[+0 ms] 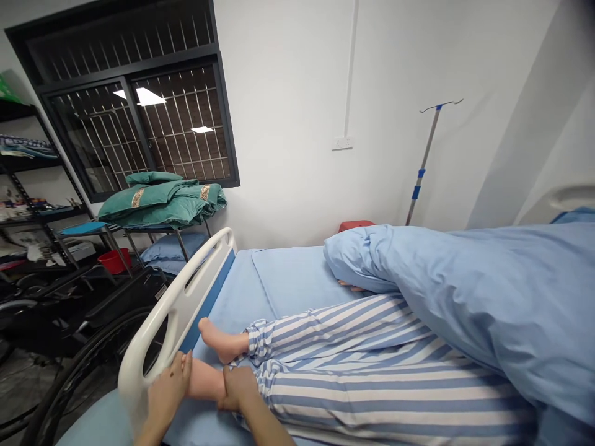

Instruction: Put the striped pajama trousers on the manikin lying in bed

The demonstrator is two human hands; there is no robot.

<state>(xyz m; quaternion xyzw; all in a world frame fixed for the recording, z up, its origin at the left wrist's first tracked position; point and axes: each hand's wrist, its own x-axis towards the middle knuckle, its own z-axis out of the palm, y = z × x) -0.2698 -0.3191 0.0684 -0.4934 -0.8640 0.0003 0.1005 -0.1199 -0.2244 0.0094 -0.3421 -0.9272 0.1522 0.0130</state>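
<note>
A lying figure, smooth like a care mannequin, wears blue-and-white striped trousers (344, 387). Around the toe end of its nearer foot (203, 379) my left hand (170, 385) is closed, close to the bed's footboard. My right hand (240, 387) wraps the ankle of that same leg, just below the trouser cuff. The other bare foot (223, 341) rests beyond on the sheet, toes up. A blue quilt (469, 279) covers the upper body, and some fingers show under its edge.
The white footboard (174, 310) stands at the left of the bed's blue sheet (283, 272). Past it are a wheelchair (93, 334), a red bucket (114, 261) and green cushions (160, 201) on a stand. An IV pole (423, 167) rises behind the bed.
</note>
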